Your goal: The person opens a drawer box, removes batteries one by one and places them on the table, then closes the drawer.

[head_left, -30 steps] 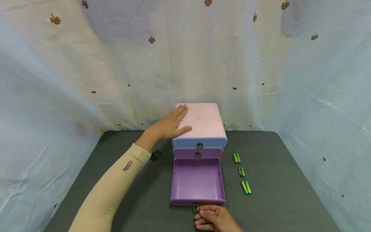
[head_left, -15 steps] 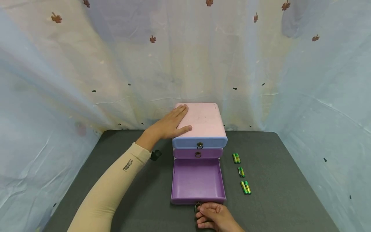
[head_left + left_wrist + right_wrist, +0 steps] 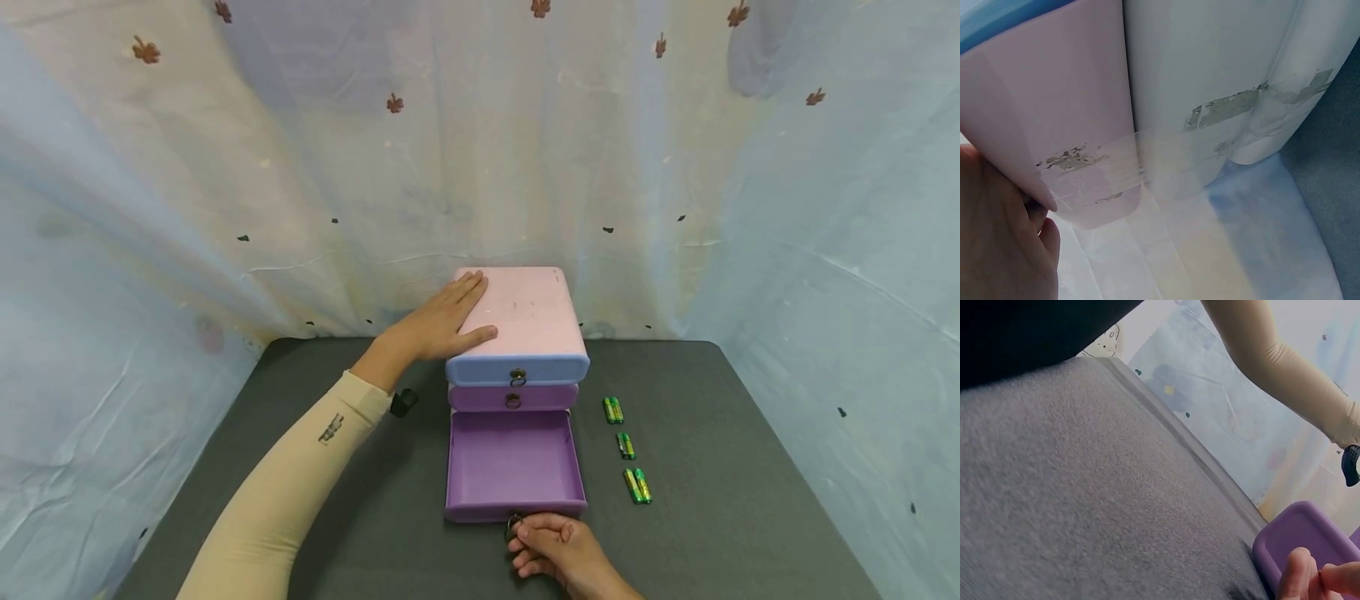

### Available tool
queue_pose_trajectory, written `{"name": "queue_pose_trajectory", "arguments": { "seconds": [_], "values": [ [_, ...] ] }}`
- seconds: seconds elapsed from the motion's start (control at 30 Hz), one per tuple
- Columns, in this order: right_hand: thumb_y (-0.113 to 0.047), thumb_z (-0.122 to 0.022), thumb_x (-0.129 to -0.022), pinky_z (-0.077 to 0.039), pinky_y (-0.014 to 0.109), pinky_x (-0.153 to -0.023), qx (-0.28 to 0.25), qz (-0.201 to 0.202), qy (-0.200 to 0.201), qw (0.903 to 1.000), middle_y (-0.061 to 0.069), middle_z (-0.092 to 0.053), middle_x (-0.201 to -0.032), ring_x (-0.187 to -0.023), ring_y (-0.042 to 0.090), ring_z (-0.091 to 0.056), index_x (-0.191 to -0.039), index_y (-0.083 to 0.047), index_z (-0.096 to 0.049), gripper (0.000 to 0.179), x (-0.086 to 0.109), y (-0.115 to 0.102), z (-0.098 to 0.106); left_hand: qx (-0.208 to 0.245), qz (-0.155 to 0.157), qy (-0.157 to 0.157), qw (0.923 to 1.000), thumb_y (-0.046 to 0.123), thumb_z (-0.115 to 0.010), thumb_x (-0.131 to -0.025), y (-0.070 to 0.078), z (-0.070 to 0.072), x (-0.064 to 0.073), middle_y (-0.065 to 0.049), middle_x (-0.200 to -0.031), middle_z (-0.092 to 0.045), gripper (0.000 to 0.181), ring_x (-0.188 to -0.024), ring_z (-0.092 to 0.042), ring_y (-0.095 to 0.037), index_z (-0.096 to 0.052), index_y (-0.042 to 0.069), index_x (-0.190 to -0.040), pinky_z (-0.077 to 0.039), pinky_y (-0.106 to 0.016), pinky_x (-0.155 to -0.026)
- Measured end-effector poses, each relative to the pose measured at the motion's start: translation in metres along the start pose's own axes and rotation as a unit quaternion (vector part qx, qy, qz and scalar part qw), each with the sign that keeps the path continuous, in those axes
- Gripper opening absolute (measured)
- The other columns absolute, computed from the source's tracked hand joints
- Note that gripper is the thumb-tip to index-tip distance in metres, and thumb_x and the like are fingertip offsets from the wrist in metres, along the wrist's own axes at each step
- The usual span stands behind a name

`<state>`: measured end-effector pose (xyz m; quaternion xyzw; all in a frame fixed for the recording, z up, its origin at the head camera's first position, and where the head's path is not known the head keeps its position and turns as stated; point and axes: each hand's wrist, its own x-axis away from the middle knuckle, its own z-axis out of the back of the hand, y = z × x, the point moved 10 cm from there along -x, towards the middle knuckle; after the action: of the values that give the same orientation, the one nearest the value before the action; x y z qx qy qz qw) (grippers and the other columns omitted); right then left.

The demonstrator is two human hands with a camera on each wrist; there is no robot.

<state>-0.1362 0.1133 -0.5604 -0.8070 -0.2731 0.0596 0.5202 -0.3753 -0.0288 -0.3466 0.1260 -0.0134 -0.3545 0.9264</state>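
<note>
A small stacked drawer unit (image 3: 525,312) with a pink top stands at the table's middle. Its blue top drawer (image 3: 480,371) and purple middle drawer (image 3: 480,398) are closed. The purple bottom drawer (image 3: 513,467) is pulled far out, with nothing inside. My left hand (image 3: 438,323) rests flat on the left part of the pink top, fingers straight. At the bottom drawer's front, my right hand (image 3: 558,546) pinches the metal ring pull (image 3: 512,525) between thumb and finger. The right wrist view shows those fingertips close against the purple drawer front (image 3: 1300,534).
Three pairs of green batteries (image 3: 626,446) lie in a column on the dark table (image 3: 697,417), right of the drawers. A patterned curtain (image 3: 480,167) hangs behind and at both sides. Clear tape (image 3: 1166,150) runs across the unit's side in the left wrist view.
The bottom drawer has slid slightly inward, and my right hand has moved forward with it, still at the ring pull. My left hand has stayed in place.
</note>
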Motion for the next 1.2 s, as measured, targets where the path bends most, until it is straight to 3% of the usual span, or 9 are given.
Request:
{"name": "queue_pose_trajectory", "arguments": {
  "seconds": [0.57,1.2],
  "values": [
    [-0.006,-0.068,-0.106,-0.065,0.031,-0.081,0.051,0.023,0.054,0.9969,0.01,-0.077,-0.104,-0.087,0.014,-0.076,-0.122,0.012,-0.068,0.024,-0.013,-0.013,0.008,-0.002,0.002,-0.003,1.0,0.066,-0.039,-0.11,-0.005,-0.005,-0.001,-0.006,-0.181,0.007,0.095,-0.167,0.008,-0.021,0.003,0.01,-0.173,0.002,-0.04,-0.135],
    [-0.007,-0.071,-0.105,-0.065,0.032,-0.081,0.059,0.033,0.096,0.9931,0.012,-0.08,-0.103,-0.087,0.014,-0.076,-0.118,0.008,-0.07,0.021,-0.036,-0.03,0.021,0.003,-0.003,0.003,1.0,0.065,-0.04,-0.11,-0.002,-0.002,-0.001,-0.007,-0.181,0.006,0.094,-0.167,0.007,-0.021,0.002,0.009,-0.173,0.001,-0.04,-0.135]
  ]
}}
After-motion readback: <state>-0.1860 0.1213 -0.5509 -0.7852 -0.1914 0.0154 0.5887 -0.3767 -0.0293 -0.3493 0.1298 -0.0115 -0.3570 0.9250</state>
